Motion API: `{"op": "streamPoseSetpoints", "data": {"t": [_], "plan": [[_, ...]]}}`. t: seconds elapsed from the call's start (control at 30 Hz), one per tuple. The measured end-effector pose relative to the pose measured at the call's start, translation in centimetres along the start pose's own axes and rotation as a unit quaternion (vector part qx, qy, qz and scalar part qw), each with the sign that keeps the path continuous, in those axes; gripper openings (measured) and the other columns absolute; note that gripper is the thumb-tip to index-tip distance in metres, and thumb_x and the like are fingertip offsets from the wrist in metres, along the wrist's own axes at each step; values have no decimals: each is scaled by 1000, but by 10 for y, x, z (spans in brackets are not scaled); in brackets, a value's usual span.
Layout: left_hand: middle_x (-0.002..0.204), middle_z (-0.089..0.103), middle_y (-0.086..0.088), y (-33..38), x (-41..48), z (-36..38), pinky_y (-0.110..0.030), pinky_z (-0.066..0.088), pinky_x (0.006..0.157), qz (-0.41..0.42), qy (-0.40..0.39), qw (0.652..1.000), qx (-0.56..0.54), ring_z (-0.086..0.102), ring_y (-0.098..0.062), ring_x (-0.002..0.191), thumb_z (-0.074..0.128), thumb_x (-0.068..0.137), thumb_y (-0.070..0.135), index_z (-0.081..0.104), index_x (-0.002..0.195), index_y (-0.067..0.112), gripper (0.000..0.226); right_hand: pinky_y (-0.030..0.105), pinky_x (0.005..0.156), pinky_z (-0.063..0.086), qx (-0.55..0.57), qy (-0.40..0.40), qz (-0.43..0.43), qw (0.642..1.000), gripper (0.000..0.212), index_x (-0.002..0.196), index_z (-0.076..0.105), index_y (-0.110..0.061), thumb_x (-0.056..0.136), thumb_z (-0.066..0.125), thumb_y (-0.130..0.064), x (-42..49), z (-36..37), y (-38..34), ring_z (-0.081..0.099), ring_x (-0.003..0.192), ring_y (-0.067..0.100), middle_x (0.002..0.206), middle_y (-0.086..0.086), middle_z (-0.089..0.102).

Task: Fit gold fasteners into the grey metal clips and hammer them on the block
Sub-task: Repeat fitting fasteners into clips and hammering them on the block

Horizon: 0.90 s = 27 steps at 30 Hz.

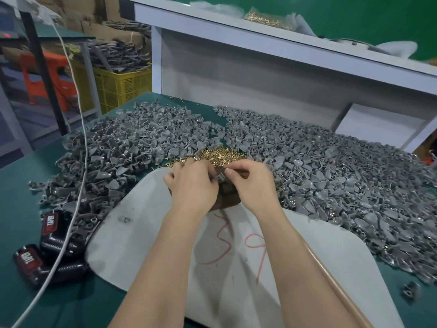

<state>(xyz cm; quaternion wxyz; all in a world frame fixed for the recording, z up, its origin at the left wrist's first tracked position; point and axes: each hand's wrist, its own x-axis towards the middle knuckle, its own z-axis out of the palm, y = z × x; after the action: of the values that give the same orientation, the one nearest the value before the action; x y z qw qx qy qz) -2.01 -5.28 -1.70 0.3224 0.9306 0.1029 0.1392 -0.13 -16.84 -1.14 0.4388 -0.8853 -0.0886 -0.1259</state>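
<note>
My left hand (192,183) and my right hand (254,183) meet over a dark brown block (227,195) at the far end of a white board (142,233). Between their fingertips is a small grey metal clip (221,176), held by both hands; whether a fastener sits in it is hidden. A small heap of gold fasteners (218,156) lies just beyond the hands. Large piles of grey clips spread to the left (123,152) and to the right (343,181). A wooden handle (331,275) runs under my right forearm; its head is not visible.
Two black battery packs with red labels (50,235) lie at the left on the green table (28,176), with a white cable (78,185) across them. A white shelf (283,55) rises behind, carrying a bag of gold fasteners (269,20). A yellow crate (123,86) stands off the table's left.
</note>
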Motion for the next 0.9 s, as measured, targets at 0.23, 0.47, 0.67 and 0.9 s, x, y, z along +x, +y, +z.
{"op": "streamPoseSetpoints", "data": {"t": [0.23,0.47,0.67,0.9], "plan": [[105,65,7,-3,2,1,-33,20,78,4,2,1000,6,41,-25,111,55,89,26,65,88,32,12,15,73,33,-116,-11,-40,992,8,89,71,-9,87,64,-10,-1,7,0,49,79,10,86,-5,53],[98,65,5,-3,2,1,-33,21,77,12,17,1000,11,43,-23,107,56,88,22,60,77,31,15,23,80,39,-148,-15,-45,988,10,88,70,-10,89,61,-12,1,10,-3,50,82,11,87,-6,52],[97,64,5,-2,1,1,-33,20,77,20,27,999,17,44,-23,108,56,88,22,59,78,32,14,27,82,41,-126,3,-33,992,8,87,68,-9,89,61,-11,-3,14,-2,51,84,14,87,-6,51],[98,64,4,-1,1,-1,-33,20,77,19,21,999,18,44,-24,109,55,87,20,64,82,29,14,28,83,41,-132,-5,-21,991,9,86,67,-7,90,60,-11,-2,15,-6,54,90,18,96,1,53]]}}
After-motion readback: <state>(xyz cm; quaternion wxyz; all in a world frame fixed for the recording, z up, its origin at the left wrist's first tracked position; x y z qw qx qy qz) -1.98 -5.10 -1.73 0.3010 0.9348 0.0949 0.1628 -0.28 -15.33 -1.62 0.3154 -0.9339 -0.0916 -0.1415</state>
